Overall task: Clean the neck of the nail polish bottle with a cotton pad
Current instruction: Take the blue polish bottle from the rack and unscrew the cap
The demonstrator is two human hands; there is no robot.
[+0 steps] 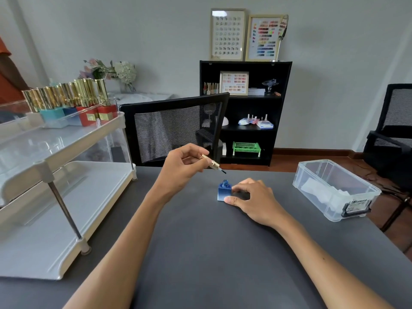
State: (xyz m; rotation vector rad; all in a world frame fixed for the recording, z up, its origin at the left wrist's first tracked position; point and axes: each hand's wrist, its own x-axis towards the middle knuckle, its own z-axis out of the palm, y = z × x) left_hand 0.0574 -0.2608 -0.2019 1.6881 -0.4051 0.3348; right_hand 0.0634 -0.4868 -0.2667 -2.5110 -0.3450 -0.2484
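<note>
Head view
Counter (pixel 200 253): dark grey, running from the near edge to the far edge by a black mesh chair (pixel 176 128).
Bottle (pixel 224 191): small, blue, square, upright near the middle of the counter, toward the far edge; its neck is uncapped and bare.
Right hand (pixel 252 200): rests on the counter just right of the bottle; thumb and fingertips pinch the bottle's right side, so its grip is closed on the bottle.
Left hand (pixel 182 168): raised above the counter, left of and behind the bottle; its grip is closed round the gold cap.
Cap (pixel 209 162): tilted, brush (pixel 221 171) pointing down and right, its dark tip above the bottle neck and apart from it.
Box (pixel 334 188): clear plastic, lidless, at the counter's right edge, well apart from the bottle; white pads (pixel 316 188) lie inside.
Rack (pixel 55 186): white, two tiers, along the counter's left edge; its top tier carries a row of gold-capped polish bottles (pixel 73 101).
Shelf unit (pixel 245 112): black, behind the chair, against the wall.
</note>
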